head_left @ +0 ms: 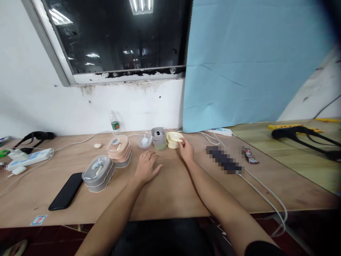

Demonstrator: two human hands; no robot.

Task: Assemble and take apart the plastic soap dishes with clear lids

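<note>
My right hand (186,150) pinches the edge of a pale yellow piece (175,136), shaped like a shallow lid or dish, at the top of a small yellow stack (172,145). Whether that piece is lifted off the stack I cannot tell. Left of it stands a grey and green container (159,138). My left hand (147,166) rests over the table, fingers spread, holding nothing, just in front of that container. A clear round lid (144,140) lies behind it. Farther left are a pink stacked lunch box (119,150) and a grey one (98,173), both with clear lids.
A black phone (66,191) lies at the left on the wooden table (165,199). A water bottle (114,122) stands by the wall. Power strips (30,159), white cables (266,190), a blurred dark object (225,160) and a snack wrapper (250,156) lie around.
</note>
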